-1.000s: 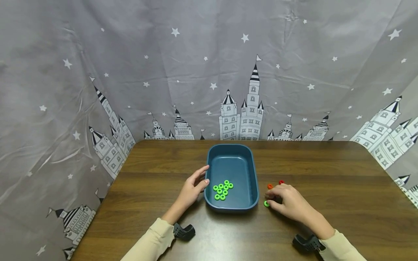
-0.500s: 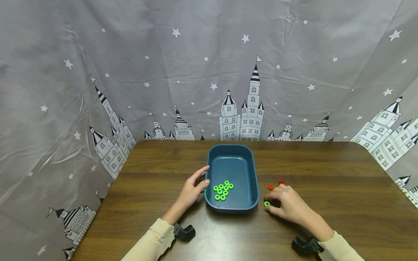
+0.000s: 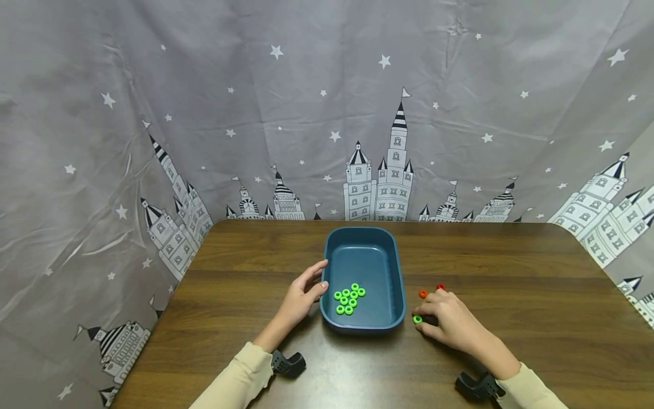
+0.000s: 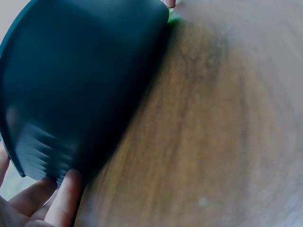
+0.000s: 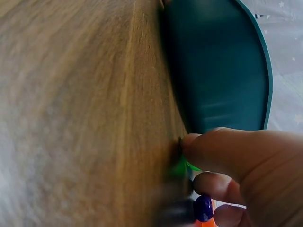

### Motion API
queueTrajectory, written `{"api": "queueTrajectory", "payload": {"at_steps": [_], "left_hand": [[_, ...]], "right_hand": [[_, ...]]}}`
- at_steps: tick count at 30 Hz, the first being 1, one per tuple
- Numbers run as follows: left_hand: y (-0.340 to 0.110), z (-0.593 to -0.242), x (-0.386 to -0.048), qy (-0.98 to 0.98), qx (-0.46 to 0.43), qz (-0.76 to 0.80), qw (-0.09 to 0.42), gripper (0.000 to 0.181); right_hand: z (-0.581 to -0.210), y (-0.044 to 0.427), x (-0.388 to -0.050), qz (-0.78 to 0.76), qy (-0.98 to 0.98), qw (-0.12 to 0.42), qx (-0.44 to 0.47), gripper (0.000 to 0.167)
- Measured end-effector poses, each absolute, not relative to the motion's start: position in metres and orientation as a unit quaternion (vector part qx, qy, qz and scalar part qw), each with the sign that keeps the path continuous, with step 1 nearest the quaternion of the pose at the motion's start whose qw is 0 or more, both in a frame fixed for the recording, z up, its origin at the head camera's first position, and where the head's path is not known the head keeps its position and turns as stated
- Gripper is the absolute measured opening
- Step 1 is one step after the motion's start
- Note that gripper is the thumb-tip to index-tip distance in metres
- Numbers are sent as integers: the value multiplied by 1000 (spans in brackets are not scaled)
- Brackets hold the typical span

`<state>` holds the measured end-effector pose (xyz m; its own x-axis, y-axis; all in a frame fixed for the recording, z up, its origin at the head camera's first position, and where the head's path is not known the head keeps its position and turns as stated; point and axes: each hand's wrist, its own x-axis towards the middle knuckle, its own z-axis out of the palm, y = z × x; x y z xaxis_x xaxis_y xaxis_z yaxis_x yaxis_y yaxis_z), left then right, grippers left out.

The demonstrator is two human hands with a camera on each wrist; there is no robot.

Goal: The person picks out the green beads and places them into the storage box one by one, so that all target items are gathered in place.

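Note:
In the head view, a dark blue rectangular tub (image 3: pixel 364 326) stands mid-table, with several small bright green rings (image 3: pixel 349 310) in its near left part. My left hand (image 3: pixel 302 292) rests against its left wall, fingertips at the rim. Right of the tub, my right hand (image 3: pixel 449 318) pinches a single green ring (image 3: pixel 417 320) at the tabletop between thumb and index finger. An orange ring (image 3: pixel 423 293) and a red ring (image 3: pixel 440 287) lie just beyond that hand. The right wrist view also reveals a purple bead (image 5: pixel 203 208) by the curled fingers, which the hand hides from the head camera.
The brown wooden table (image 3: pixel 511 267) reaches back to a grey curtain (image 3: pixel 306 113) printed with castles and stars. A black wrist mount (image 3: pixel 288 363) sits on the left wrist, and another black mount (image 3: pixel 477 386) on the right.
The right thumb and index finger have shifted slightly about the green ring, which stays in nearly the same spot. My left hand and the tub have kept their places.

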<state>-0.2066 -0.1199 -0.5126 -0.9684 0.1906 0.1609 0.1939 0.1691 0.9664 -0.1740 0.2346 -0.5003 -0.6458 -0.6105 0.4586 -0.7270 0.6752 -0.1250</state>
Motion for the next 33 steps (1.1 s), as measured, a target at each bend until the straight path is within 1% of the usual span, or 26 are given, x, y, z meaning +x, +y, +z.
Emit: {"api": "queueTrajectory", "payload": {"at_steps": [16, 21, 27, 33], "left_hand": [[-120, -516, -207, -767, -120, -630, 0, 50], [-120, -516, -207, -765, -123, -632, 1, 50], [-120, -515, -208, -767, -128, -629, 3, 50], [-120, -515, -208, -767, -127, -629, 3, 50]], "right_hand": [[-503, 235, -173, 158, -899, 179, 366, 13], [-502, 235, -174, 167, -894, 188, 371, 14], [-500, 233, -179, 191, -880, 215, 378, 19], [-493, 232, -185, 205, -881, 226, 361, 20]]}}
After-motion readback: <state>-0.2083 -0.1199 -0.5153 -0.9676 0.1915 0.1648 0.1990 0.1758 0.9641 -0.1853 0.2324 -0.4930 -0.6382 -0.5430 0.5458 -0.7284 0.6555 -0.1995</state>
